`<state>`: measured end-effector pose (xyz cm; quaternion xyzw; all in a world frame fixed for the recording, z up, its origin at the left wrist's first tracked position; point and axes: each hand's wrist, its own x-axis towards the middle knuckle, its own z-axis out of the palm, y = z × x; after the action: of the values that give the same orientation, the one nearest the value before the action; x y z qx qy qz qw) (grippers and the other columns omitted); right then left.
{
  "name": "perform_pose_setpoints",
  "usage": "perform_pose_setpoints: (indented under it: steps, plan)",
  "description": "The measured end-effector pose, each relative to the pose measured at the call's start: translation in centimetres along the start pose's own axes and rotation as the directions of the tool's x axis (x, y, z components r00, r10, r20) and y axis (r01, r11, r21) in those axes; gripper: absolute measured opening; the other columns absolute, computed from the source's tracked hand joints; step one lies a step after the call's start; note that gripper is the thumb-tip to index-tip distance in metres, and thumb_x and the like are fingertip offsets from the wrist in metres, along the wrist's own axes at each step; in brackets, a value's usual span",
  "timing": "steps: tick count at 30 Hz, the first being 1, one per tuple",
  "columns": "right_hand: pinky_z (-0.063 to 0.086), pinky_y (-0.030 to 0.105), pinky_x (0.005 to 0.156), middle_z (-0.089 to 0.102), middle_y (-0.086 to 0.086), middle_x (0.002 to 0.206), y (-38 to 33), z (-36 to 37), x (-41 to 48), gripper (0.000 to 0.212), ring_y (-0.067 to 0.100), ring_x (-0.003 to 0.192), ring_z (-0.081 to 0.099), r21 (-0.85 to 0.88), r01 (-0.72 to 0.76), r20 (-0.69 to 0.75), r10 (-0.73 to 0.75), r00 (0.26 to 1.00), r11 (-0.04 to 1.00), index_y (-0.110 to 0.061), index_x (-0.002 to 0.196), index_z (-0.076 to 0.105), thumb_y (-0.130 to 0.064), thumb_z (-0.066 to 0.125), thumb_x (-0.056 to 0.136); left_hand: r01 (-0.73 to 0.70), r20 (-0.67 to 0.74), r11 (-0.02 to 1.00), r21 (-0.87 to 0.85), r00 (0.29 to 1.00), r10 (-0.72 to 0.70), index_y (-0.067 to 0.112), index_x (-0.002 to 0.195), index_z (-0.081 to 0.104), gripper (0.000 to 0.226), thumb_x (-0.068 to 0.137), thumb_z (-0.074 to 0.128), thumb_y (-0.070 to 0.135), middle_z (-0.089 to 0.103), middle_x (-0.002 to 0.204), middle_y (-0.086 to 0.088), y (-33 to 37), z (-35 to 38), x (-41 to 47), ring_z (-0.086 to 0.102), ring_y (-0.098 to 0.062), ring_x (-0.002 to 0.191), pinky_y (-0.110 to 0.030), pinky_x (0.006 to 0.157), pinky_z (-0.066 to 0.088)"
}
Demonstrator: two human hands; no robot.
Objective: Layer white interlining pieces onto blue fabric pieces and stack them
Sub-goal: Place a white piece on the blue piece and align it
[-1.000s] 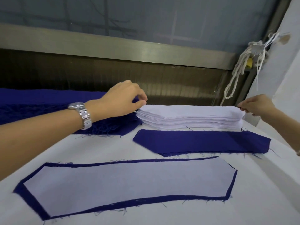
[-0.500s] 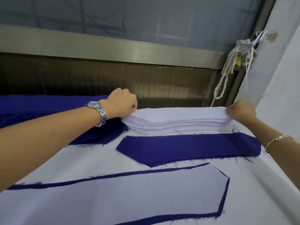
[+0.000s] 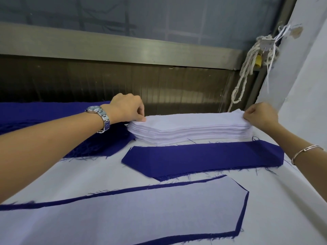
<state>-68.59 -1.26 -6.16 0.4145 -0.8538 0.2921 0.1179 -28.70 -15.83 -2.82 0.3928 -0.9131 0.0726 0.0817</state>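
Reaching across the table, a person's left hand (image 3: 127,108) and right hand (image 3: 260,115) pinch opposite ends of the top of a thick stack of white interlining pieces (image 3: 191,128), thumb and curled fingers closed on the edge at each side; how many sheets are caught cannot be told. The stack lies at the far side, its long axis running left to right across the view, so each hand sits at one end and neither is the nearer. Just in front of it, on the person's side and parallel, lies a bare dark-blue fabric piece (image 3: 203,158), long, pointed at one end and frayed at the edges. It looks like the next target, calling for the sheet to be lifted and drawn a short way towards the body. Nearer still rests a finished layer (image 3: 141,214), white interlining on blue with a thin blue margin showing. A heap of blue fabric (image 3: 53,117) sits beneath the left wrist, which wears a silver metal wristwatch (image 3: 99,117); the right wrist carries a thin bangle (image 3: 307,152). The work surface is a white cloth-covered table (image 3: 283,200) — behind it run a dull metal rail (image 3: 123,45) and dark ribbed panelling, with a knotted white rope (image 3: 247,68) and a small brass padlock (image 3: 258,60) at the right
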Motion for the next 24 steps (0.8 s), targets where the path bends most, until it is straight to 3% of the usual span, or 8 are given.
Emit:
perform_pose_setpoints:
  steps: [5,8,14,18,21,24]
  plan:
    - [0.038,0.031,0.066,0.062,0.011,0.089,0.2,0.4,-0.1,0.013,0.024,0.077,0.053,0.070,0.101,-0.060,-0.097,0.993,0.992,-0.010,0.091,0.060,-0.019,0.068,0.090,-0.005,-0.003,0.998,0.065,1.000,0.006,0.023,0.115,0.069,0.031,0.093,0.064,0.044,0.068,0.113,0.004,0.0,0.2,0.3,0.061,-0.017,0.107,-0.037,0.091,0.041]
    - [0.033,0.029,0.059,0.060,0.013,0.091,0.2,0.8,-0.1,0.015,0.021,0.067,0.049,0.088,0.169,-0.107,-0.159,0.981,0.982,-0.010,0.097,0.055,-0.011,0.068,0.088,-0.002,0.014,0.998,0.058,1.000,0.002,0.023,0.121,0.068,0.035,0.093,0.064,0.044,0.067,0.118,0.004,-0.1,0.3,0.4,0.060,-0.018,0.112,-0.039,0.096,0.040]
    - [0.045,0.046,0.095,0.057,0.019,0.129,0.5,0.6,0.2,0.044,0.035,0.114,0.055,0.202,0.143,-0.166,-0.110,0.980,0.969,-0.006,0.134,0.050,0.000,0.062,0.092,-0.013,0.046,0.999,0.030,0.999,0.012,0.026,0.122,0.068,0.032,0.094,0.063,0.042,0.067,0.118,0.006,-0.4,0.5,0.8,0.058,-0.017,0.112,-0.040,0.097,0.038]
    - [0.046,0.044,0.094,0.065,0.022,0.120,1.4,0.6,0.7,0.028,0.040,0.108,0.059,0.214,0.062,-0.128,-0.035,0.991,0.975,-0.002,0.123,0.065,-0.007,0.061,0.096,-0.023,0.066,0.999,-0.026,0.997,0.024,0.026,0.123,0.065,0.031,0.095,0.062,0.039,0.068,0.116,0.006,-0.6,0.7,1.0,0.058,-0.014,0.104,-0.033,0.084,0.034]
    - [0.045,0.041,0.092,0.066,0.022,0.118,2.0,0.8,0.6,0.023,0.039,0.108,0.059,0.284,0.028,-0.131,0.009,0.991,0.959,0.000,0.115,0.070,-0.011,0.064,0.096,-0.025,0.066,0.998,-0.054,0.997,0.029,0.027,0.126,0.063,0.032,0.096,0.062,0.038,0.068,0.116,0.007,-0.6,0.8,0.9,0.059,-0.015,0.107,-0.033,0.083,0.034]
    - [0.048,0.047,0.094,0.068,0.021,0.114,2.5,0.8,0.6,0.023,0.038,0.103,0.060,0.279,0.021,-0.124,0.014,0.992,0.960,-0.001,0.113,0.072,-0.014,0.066,0.095,-0.035,0.063,0.997,-0.072,0.997,0.039,0.027,0.125,0.063,0.030,0.096,0.063,0.035,0.068,0.116,0.007,-0.5,0.8,0.8,0.057,-0.012,0.100,-0.032,0.082,0.036]
